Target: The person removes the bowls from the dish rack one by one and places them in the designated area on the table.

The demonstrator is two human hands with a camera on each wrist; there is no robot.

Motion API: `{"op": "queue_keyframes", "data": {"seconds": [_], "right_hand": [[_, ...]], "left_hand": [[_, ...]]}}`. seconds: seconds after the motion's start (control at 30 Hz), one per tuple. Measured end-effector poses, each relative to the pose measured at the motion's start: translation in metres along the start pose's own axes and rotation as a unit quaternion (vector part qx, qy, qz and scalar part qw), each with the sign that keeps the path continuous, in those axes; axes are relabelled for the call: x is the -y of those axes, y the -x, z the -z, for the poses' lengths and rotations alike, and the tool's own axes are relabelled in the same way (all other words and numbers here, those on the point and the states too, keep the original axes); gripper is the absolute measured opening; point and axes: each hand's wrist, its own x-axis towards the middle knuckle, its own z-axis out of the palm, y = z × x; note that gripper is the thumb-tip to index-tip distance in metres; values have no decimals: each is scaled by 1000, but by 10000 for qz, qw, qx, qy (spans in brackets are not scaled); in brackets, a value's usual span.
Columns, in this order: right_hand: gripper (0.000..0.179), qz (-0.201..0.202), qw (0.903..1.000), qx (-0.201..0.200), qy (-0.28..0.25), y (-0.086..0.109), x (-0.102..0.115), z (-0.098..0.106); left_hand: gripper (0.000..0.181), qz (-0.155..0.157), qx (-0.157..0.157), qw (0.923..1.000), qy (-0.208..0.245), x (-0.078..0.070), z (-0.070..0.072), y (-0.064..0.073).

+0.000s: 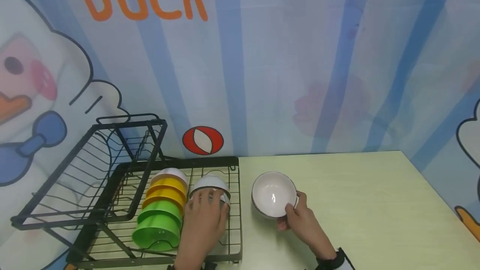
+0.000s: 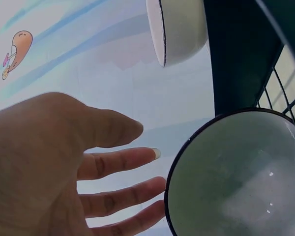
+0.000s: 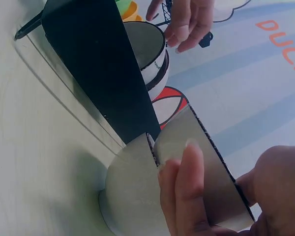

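My right hand [image 1: 301, 222] pinches the rim of a white bowl [image 1: 273, 193] with a dark edge, thumb on the rim and fingers beneath. In the right wrist view, this upper bowl [image 3: 201, 172] sits tilted in a second white bowl [image 3: 135, 189], whose foot is near the table. My left hand [image 1: 204, 222] is at the white bowls [image 1: 211, 182] standing on edge in the dish rack [image 1: 240, 220]. In the left wrist view its fingers are loosely extended, with fingertips at the dark rim of a white bowl [image 2: 241, 172]; whether they touch it is unclear.
Left of my left hand, a row of green bowls [image 1: 157, 228], yellow bowls [image 1: 166, 188] and a pale bowl [image 1: 172, 173] leans in the rack. The rack's raised upper tier [image 1: 86, 170] stands at the left. A printed cloth [image 1: 281, 61] hangs behind the pale table [image 1: 360, 203].
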Motion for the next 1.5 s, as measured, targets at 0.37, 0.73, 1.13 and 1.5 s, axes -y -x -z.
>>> {"op": "queue_keyframes", "data": {"seconds": [0.37,0.73,1.13,1.5], "right_hand": [[62,-235,9988,-54,-432,-3,0,-3],[62,-244,9985,-17,-481,-5,-5,-3],[69,167,9982,-125,566,3,6,7],[72,341,9951,-318,867,13,19,12]], "left_hand": [[26,-14,-289,9996,-39,5,-1,1],[27,-40,-353,9993,-68,6,-6,2],[25,-130,-408,9989,-186,6,-11,1],[38,-473,-594,9962,-416,9,-17,1]]}}
